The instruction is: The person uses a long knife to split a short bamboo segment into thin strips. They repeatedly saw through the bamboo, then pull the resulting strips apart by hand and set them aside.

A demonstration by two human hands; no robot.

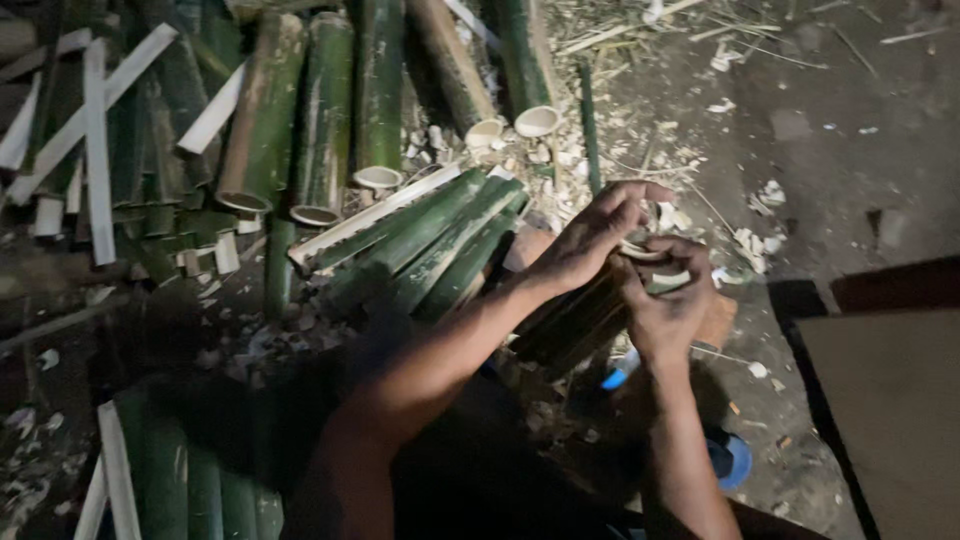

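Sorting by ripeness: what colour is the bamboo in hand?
Dark green bamboo piece, pale cut end; head view.

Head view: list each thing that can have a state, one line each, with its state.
Left hand: on top of the bamboo piece, fingers spread.
Right hand: gripping the bamboo piece near its end.
Bamboo piece: held in both hands, tilted, off the ground.
Split green bamboo strips: lying bundled on the ground.
Whole bamboo tubes: cut open-ended, lying side by side.
Pale shavings: scattered loose on the ground.
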